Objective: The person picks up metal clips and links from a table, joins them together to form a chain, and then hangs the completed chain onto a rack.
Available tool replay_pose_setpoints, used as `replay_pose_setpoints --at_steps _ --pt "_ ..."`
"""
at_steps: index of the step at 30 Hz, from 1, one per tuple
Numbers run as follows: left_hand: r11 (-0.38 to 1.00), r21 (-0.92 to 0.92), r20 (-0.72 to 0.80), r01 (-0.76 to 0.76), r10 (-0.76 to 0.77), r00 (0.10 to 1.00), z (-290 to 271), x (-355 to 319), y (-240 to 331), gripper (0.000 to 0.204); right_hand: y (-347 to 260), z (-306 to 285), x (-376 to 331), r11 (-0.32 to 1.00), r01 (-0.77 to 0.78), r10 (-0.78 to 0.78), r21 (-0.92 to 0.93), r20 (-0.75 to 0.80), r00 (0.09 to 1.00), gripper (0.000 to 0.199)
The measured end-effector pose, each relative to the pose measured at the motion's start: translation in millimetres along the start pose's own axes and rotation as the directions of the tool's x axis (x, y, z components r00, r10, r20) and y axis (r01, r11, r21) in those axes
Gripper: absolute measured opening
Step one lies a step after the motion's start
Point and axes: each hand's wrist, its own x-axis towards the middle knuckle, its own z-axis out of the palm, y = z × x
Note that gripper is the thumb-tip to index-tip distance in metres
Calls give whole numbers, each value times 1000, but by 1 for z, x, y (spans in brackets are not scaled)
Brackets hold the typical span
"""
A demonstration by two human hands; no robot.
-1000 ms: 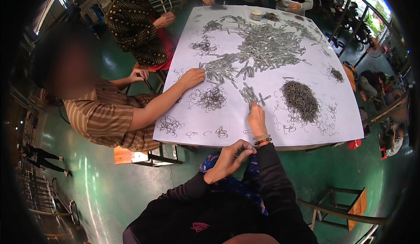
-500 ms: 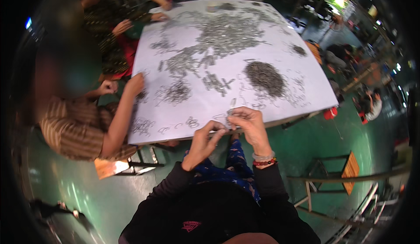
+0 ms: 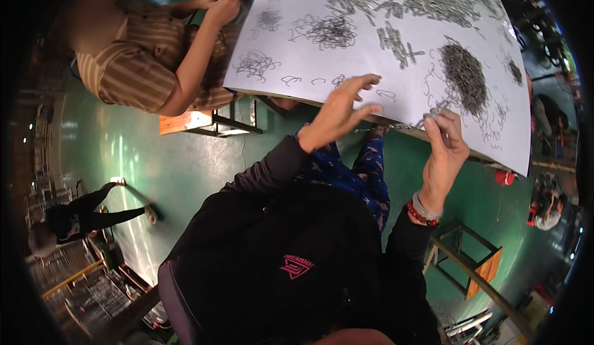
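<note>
A: Your item, and its handling?

B: Small metal piece (image 3: 440, 106), at the near edge of the desk (image 3: 371, 60), near a dark pile of bent metal (image 3: 463, 76). Probably light, stiff, slippery, hardly fragile; best taken mid-length between thumb and fingertips.

A: Your hands?

B: Right hand (image 3: 447, 144): nearly closed, thumb and fingers pinching the piece, one end protruding. Left hand (image 3: 339, 109): loosely spread, thumb well apart from the fingers, nothing visibly held, just over the desk's edge.
</note>
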Motion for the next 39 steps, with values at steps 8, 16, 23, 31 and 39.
replay_pose_setpoints --at_steps 8,16,23,31,39 --pt "631 752 -82 191 -199 977 -83 74 -160 28 8 -9 5 970 22 0 -244 89 996 9" --pt "445 894 60 50 -230 971 -65 101 -149 10 21 -24 18 957 133 -99 -259 139 985 8" --pt "385 923 42 -19 -52 998 -99 139 -141 8 19 -27 12 954 170 -141 -247 129 982 10" --pt "564 818 110 -114 42 993 -71 131 -164 24 41 -15 5 932 181 -159 -313 95 983 8" --pt "947 -155 325 280 -219 920 -11 85 -9 22 51 -10 -4 981 -16 17 -194 0 1000 10"
